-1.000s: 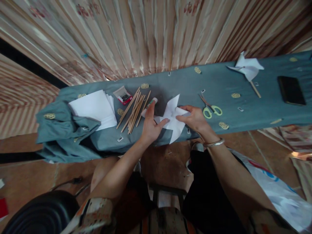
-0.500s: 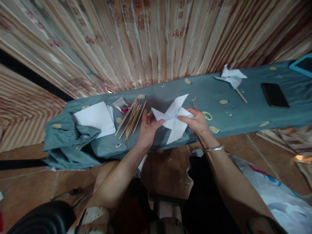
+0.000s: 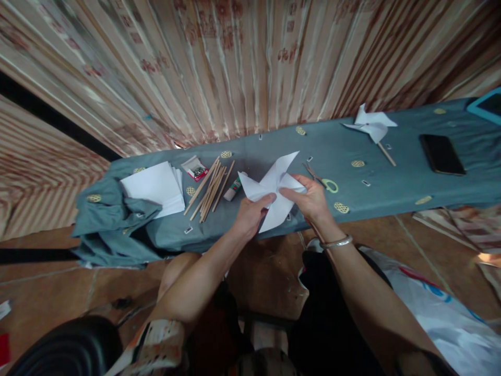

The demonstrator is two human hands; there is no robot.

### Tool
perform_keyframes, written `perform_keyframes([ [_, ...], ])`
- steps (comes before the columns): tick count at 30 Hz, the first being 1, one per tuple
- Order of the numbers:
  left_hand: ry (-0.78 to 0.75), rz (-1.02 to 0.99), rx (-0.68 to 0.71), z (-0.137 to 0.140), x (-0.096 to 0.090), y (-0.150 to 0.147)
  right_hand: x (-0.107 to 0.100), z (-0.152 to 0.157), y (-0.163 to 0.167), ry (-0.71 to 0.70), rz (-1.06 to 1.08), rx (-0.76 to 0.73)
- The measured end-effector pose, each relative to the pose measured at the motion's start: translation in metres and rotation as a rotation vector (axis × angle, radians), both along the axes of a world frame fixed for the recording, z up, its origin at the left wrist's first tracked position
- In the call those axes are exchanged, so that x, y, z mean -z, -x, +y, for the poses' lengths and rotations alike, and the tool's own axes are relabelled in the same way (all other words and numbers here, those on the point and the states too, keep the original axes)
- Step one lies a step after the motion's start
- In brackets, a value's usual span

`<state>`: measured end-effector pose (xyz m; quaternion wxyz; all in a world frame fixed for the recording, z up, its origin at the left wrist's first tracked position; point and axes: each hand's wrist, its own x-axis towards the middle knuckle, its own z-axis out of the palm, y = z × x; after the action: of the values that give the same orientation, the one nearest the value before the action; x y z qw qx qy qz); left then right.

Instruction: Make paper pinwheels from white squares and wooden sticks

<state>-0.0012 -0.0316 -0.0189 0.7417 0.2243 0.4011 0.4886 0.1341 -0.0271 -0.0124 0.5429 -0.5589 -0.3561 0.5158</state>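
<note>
A white paper pinwheel (image 3: pixel 270 183) with folded blades is held between both hands above the cloth. My left hand (image 3: pixel 251 213) grips its lower left part, the thumb pressed near the centre and the fingers behind the paper. My right hand (image 3: pixel 311 198) pinches it from the right, thumb also close to the centre. To the left of the pinwheel lies a glue stick (image 3: pixel 231 191), partly covered by a blade. Scissors (image 3: pixel 329 185) with light green handles rest just right of my right hand.
Several wooden sticks (image 3: pixel 211 190), a small red-and-white box of pins (image 3: pixel 194 168) and a stack of white paper (image 3: pixel 154 188) lie on the left. Rightward are a pinwheel on a stick (image 3: pixel 371 125), a black phone (image 3: pixel 442 153) and a blue-edged device (image 3: pixel 485 107). A curtain (image 3: pixel 250 73) hangs behind.
My left hand has moved right and taken hold of the pinwheel near its centre, uncovering the glue stick. The pinwheel and my right hand have shifted slightly left, showing more of the scissors.
</note>
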Motion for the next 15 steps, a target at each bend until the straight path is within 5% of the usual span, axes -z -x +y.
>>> perform_keyframes([
  [15,0.005,0.127,-0.112,0.0043,0.0069,-0.0022,0.0047,-0.0074,0.0028,-0.094,-0.243,0.017],
])
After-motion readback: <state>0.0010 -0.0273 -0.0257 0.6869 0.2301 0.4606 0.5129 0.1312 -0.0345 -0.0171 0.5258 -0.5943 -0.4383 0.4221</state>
